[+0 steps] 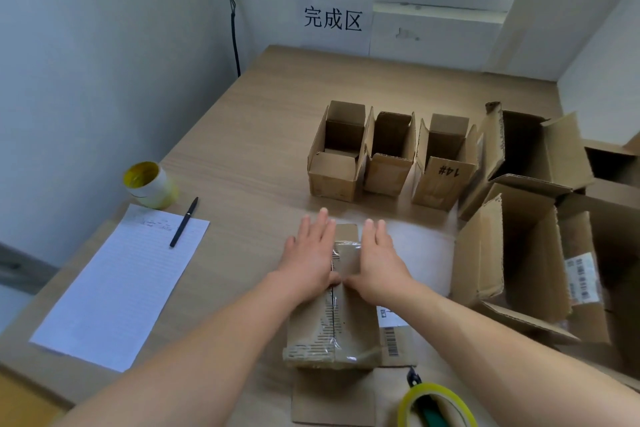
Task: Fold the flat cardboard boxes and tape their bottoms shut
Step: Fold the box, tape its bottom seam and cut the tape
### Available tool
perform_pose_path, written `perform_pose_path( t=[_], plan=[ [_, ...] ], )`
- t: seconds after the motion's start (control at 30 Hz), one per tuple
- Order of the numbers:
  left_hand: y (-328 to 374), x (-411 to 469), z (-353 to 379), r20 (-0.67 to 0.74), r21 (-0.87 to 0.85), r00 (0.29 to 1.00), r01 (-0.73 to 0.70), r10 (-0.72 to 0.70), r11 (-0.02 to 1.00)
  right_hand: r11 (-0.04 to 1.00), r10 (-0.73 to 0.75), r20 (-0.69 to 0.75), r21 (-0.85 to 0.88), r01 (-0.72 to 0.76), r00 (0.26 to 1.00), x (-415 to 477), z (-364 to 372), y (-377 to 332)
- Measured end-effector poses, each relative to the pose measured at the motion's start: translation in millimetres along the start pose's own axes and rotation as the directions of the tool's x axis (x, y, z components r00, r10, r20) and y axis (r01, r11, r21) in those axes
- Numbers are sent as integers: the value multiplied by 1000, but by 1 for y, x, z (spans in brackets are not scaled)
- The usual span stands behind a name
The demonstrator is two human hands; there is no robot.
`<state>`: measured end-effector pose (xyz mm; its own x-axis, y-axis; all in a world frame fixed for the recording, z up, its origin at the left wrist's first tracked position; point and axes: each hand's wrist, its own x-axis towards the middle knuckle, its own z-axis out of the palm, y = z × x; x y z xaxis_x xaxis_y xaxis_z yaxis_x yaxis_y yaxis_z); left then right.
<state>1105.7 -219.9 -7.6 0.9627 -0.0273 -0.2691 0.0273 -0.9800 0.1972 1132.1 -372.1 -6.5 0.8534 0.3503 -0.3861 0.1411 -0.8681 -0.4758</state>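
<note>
1. While both hands press flat on it, the box [332, 315] lies bottom up near the front edge of the table [249, 135], with its long side running from the person toward the far edge.
2. Clear tape [337, 295] runs down the middle seam of the box, along its long side.
3. The left hand [308, 253] lies on the left of the seam, fingers straight and close together, palm down on the cardboard.
4. The right hand [377, 256] lies on the right of the seam the same way, fingers straight and close together. The thumbs nearly meet at the seam.
5. A tape roll [436, 406] sits at the front edge, just right of the box.
6. Three small boxes [391, 152] stand open side by side in the middle of the table. One has "14#" written on it.
7. Bigger open boxes [540, 218] crowd the right edge.
8. A sheet of paper [121, 281] lies by the left edge with a pen [184, 222] on its far corner. A second tape roll [149, 184] stands just past it.
9. The table is light wood. It stands in a corner of pale walls. A sign [333, 19] hangs on the far wall, and a black cord [235, 35] runs down beside it.
</note>
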Motion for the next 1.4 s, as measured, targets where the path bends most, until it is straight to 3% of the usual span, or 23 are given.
perform_pose_path(
  t=[0.13,0.27,0.37,0.43,0.5,0.53,0.63,0.77,0.9,1.03,1.17,1.4],
  plan=[
    [-3,8,4,134,31,989,-75,70,997,966,-244,32,-79,246,969,6,9,-3],
    [-8,11,9,95,-57,995,36,-31,998,966,-255,10,-39,255,967,14,13,4],
    [-14,1,14,72,-214,975,219,-208,952,977,-207,26,-50,208,978,17,7,7],
    [-17,-20,24,-30,-311,959,260,-283,914,984,-174,46,-39,176,984,17,8,6],
    [-13,-46,37,-161,-289,970,130,-182,948,984,-172,67,-47,175,983,15,10,8],
    [-9,-59,43,-153,-237,985,44,-82,970,981,-178,73,-62,183,981,13,9,9],
    [-3,-83,52,30,-40,994,-104,106,994,974,-182,100,-120,193,978,7,4,9],
    [-6,-87,56,46,60,992,-121,118,991,947,-232,100,-203,248,968,-16,17,10],
    [-15,-93,67,-75,52,981,-175,178,983,928,-292,110,-210,309,950,-53,33,19],
    [-24,-90,76,-105,1,955,-279,278,960,893,-355,166,-231,386,920,-73,31,39],
    [-29,-91,67,64,8,944,-325,324,946,853,-356,257,-302,424,899,-75,26,54],
    [-32,-89,61,124,88,929,-359,347,929,810,-339,302,-388,440,891,-72,22,49]
  ],
)
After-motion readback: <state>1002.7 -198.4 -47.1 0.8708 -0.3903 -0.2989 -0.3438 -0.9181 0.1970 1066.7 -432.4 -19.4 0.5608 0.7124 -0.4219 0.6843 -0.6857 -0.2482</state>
